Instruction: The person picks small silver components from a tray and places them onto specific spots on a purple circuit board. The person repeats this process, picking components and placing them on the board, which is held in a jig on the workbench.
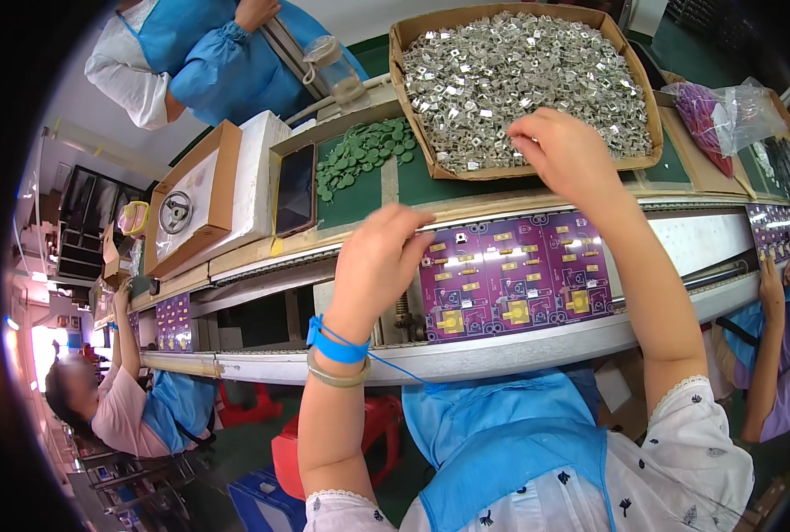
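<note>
My left hand (380,262), with a blue wrist strap (338,344), is at the upper left corner of a purple circuit board panel (517,275). Its forefinger and thumb are apart, slightly blurred, and nothing shows between them. Gold and small pale components sit on the panel, including a small metal part (460,238) near its top edge. Over the front of a cardboard box (537,170) heaped with small silvery metal parts (501,80) is my right hand (572,160). Its fingers are curled together at the tips; whatever they may pinch is hidden.
Green discs (364,155) lie beside a dark phone-like slab (296,189). A clear jar (337,75) stands behind them. The panel rests on a metal rail track (519,346) with another purple board (173,321) at left. Co-workers sit left and right; another person stands across the bench.
</note>
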{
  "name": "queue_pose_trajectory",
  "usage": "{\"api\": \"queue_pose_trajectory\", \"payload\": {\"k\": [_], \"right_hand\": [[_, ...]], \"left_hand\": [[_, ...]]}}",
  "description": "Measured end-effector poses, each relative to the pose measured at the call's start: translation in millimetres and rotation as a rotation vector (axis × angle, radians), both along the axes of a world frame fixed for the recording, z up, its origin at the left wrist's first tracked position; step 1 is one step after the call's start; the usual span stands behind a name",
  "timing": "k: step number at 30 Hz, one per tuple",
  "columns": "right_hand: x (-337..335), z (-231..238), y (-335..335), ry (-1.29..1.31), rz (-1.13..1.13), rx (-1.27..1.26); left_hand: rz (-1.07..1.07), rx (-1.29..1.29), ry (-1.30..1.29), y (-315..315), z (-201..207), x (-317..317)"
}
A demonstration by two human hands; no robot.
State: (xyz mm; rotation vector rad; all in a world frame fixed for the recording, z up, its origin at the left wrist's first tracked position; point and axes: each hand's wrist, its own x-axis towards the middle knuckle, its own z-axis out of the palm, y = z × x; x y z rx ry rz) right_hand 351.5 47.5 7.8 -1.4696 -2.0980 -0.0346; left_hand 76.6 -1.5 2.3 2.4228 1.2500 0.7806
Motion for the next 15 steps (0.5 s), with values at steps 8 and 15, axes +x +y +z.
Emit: {"api": "queue_pose_trajectory", "payload": {"k": [8,15], "right_hand": [[4.1,-13.2,25.7,-0.215,-0.100,0.028],[15.8,-20.0,34.4,-0.083,-0.056,0.049]], "left_hand": [[-0.090,0.361,0.042,75.0,9.7,76.8],[-0.008,0.371,0.330,116.7,-8.8,113.4]]}}
